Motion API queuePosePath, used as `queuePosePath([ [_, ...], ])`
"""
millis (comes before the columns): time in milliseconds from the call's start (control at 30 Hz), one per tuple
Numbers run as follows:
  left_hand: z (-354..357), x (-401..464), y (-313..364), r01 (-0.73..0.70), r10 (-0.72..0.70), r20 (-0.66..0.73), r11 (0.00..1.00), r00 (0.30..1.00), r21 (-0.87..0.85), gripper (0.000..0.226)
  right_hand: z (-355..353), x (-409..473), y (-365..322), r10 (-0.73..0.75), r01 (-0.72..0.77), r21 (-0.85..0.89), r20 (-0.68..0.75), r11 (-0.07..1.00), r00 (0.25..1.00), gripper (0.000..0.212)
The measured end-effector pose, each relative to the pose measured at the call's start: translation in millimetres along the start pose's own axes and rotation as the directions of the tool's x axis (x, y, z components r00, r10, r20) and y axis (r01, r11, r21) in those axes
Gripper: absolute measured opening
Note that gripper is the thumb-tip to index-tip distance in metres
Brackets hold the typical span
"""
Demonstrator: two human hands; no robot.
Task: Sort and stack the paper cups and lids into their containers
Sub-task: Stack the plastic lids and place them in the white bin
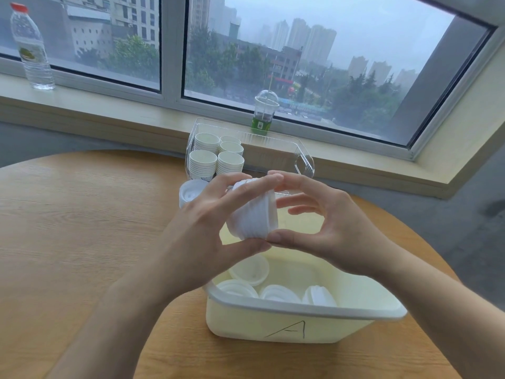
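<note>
Holding a stack of lids [252, 214] in both hands, I am poised directly above bin A [300, 310], the white tub that sits nearest me on the round table [82, 214]. Inside bin A, against its near wall, lie several lid piles [278, 292], some flat, some leaning.

Above the bin's far half, my left hand [207, 222] wraps the stack from its left side, thumb under it and fingers curled over the top. My right hand [325, 228] meets it from the other side, index fingertip on the upper rim and thumb on the lower rim, the remaining fingers loosely bent and touching nothing that I can see. The stack's long axis runs roughly level, tilted slightly, pointing left to right between my palms, so it lies on its side rather than upright. I judge the drop is straight down, with the left hand carrying most of the load and the right only steadying; turning the axis upright looks needed before it sits flat.

Just beyond bin A, to its left, another lid pile [191, 192] rests on the table. Farther still stands the clear bin [300, 157], holding nested cups [216, 157] in its left half. Beyond that, on the sill, are a domed drink cup [263, 113] and, far left, a water bottle [31, 47].
</note>
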State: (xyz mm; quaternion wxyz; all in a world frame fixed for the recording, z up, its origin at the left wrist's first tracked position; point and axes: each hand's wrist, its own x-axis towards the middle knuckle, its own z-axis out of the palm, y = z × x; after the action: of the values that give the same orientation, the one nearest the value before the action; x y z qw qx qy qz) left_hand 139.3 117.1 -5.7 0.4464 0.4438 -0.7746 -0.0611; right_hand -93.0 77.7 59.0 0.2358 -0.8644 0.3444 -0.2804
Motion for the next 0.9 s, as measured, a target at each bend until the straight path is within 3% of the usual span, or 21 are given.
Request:
queuePosePath([
  [233, -10, 0, -5, 0.010, -0.006, -0.067, 0.998, 0.998, 0.061, 0.072, 6, 9, 10, 0.090, -0.097, 0.066, 0.109, 0.993, 0.990, 0.084],
  [367, -15, 0, -8, 0.037, -0.030, -0.102, 0.997, 0.994, 0.069, 0.073, 12, 18, 28, 0.196, -0.148, -0.209, 0.231, 0.967, 0.953, 0.079],
  [500, -14, -1, -9, 0.047, -0.042, -0.097, 0.997, 0.994, 0.054, 0.074, 29, 24, 39, 0.292, -0.096, -0.409, 0.449, 0.907, 0.845, 0.073],
  [733, -15, -1, -9, 0.064, -0.061, -0.098, 0.998, 0.993, 0.023, 0.078, 61, 26, 39, 0.304, -0.018, -0.420, 0.626, 0.907, 0.718, 0.046],
  [900, -14, -1, -8, 0.069, -0.066, -0.085, 0.997, 0.994, 0.029, 0.079, 64, 27, 45, 0.315, -0.082, -0.368, 0.635, 0.926, 0.705, 0.032],
])
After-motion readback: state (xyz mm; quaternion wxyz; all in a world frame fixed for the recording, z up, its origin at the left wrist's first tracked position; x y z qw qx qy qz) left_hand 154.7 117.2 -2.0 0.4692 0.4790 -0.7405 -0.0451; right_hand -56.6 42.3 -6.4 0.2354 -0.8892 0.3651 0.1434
